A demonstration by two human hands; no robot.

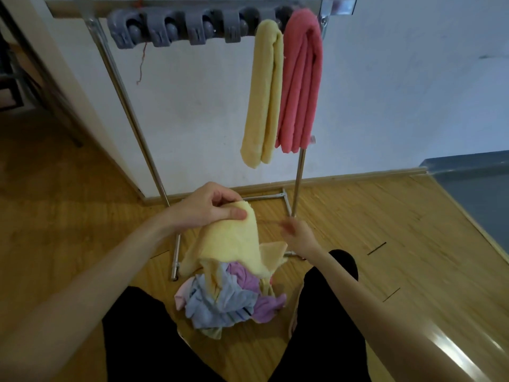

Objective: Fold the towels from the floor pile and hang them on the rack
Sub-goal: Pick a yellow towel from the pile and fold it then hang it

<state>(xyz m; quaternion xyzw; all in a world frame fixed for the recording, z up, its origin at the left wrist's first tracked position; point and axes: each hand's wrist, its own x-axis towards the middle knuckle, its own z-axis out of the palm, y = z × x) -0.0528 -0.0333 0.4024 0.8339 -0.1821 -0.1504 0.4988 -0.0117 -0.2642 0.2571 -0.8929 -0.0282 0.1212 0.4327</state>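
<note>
My left hand (209,206) pinches the top corner of a pale yellow towel (234,244), which hangs down onto the floor pile (228,301) of blue, purple and pink towels between my legs. My right hand (296,234) hovers just right of the yellow towel, blurred, fingers loose, holding nothing. On the metal rack (298,172), a folded yellow towel (264,92) and a folded pink towel (300,78) hang side by side from the top bar at the right end.
Several grey clip holders (176,27) line the rack's top bar to the left of the hung towels. The rack stands against a white wall on a wooden floor. A dark blue surface (473,183) lies at the right.
</note>
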